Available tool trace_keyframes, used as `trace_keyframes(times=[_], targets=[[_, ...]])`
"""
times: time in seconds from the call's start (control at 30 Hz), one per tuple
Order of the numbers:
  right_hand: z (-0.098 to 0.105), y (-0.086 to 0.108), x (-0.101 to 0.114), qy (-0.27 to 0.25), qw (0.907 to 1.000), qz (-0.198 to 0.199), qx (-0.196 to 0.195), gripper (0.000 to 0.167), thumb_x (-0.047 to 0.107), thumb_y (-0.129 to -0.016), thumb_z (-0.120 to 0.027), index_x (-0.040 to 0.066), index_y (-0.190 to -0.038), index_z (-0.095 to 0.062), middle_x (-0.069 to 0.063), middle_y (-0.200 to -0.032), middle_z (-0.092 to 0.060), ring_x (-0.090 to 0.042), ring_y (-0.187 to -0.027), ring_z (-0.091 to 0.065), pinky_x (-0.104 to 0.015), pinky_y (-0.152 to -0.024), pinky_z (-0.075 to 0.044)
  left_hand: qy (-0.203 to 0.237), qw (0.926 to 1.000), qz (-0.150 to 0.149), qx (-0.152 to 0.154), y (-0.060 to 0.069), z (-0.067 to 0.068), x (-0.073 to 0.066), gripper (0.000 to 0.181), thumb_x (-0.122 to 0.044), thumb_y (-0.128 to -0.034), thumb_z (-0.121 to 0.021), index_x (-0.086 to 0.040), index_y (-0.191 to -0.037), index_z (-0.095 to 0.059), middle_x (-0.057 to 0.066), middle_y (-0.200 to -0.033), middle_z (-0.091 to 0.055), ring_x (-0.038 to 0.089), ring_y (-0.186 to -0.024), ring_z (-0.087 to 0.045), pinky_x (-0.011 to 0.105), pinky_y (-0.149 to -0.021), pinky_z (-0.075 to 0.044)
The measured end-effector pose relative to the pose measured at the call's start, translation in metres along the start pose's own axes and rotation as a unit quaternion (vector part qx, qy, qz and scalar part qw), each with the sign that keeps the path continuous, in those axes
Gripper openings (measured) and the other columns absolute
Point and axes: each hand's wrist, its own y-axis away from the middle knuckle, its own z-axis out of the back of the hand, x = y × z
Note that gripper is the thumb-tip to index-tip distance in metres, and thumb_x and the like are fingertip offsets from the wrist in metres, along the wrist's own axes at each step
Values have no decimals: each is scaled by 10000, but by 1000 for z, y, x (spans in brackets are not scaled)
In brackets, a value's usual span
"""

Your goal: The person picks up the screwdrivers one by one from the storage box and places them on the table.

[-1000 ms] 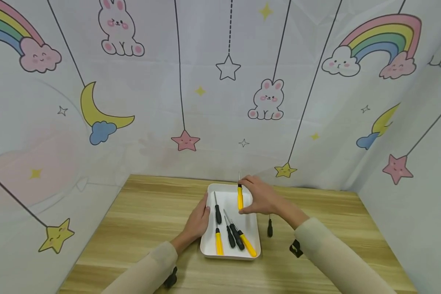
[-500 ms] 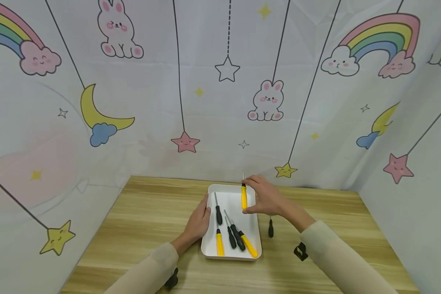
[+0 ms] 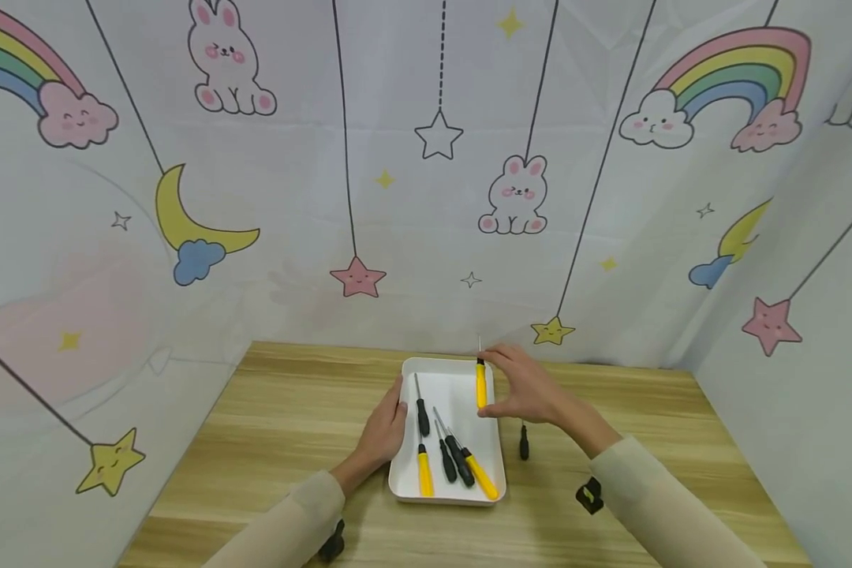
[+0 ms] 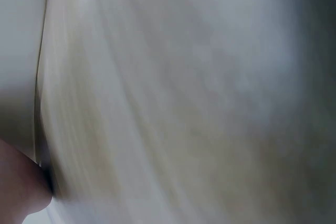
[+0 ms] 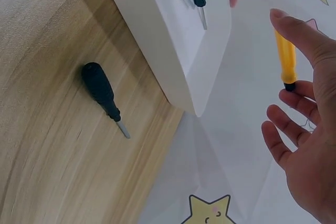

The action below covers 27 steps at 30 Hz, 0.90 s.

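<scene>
Pinching a yellow screwdriver (image 3: 481, 384) lengthwise, the person's right hand (image 3: 528, 392) has the thumb at the butt of the handle and fingertips by the black collar, while the other fingers stand spread and free in the right wrist view. The thin shaft points toward the back wall (image 3: 291, 189), and the screwdriver is seen against the far right corner of a white tray (image 3: 446, 386), lifted clear of it. The left hand (image 3: 383, 430) grips the tray's left wall, thumb at the rim and fingers along the outside. Inside the tray lie five more screwdrivers: a black one (image 3: 423, 418) near the left wall, a yellow-handled one (image 3: 425, 473) below it, two black ones (image 3: 461, 465) side by side in the middle, and another yellow-handled one (image 3: 480, 475) slanting toward the near right corner. A small black screwdriver (image 5: 101, 90) lies outside, on the wooden table (image 3: 291, 410) to the right of the tray. Pale sleeves (image 3: 667, 489) cover both forearms. Cartoon rabbits, stars, moons and rainbows are printed on the white wall cloth. The left wrist view is mostly blurred and shows little of the left hand's fingers.
</scene>
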Motion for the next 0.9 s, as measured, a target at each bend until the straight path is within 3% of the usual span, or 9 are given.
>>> trace_keyframes(times=[0.6,0.9], targets=[[0,12,-13,-9,9998,-105,-164,973,474,-773,-938,18,-1530,-531,-141,-1508,-550,-379,-1379,-497,-590,-1109,-470,64,9999,-3,-97,2,-1,-1,543,-77,-1129,-398,43,-1646,-285,226,-1686,-332,414,-1548,-324,557,-1265,-258],[3,17,-18,73,9998,-71,-196,953,444,-758,-956,40,-1520,-548,-136,-1482,-570,-372,-1361,-515,-587,-1104,-476,77,10000,8,-38,1,0,-1,547,-93,-1134,-392,34,-1653,-273,219,-1695,-317,400,-1557,-312,541,-1272,-253]])
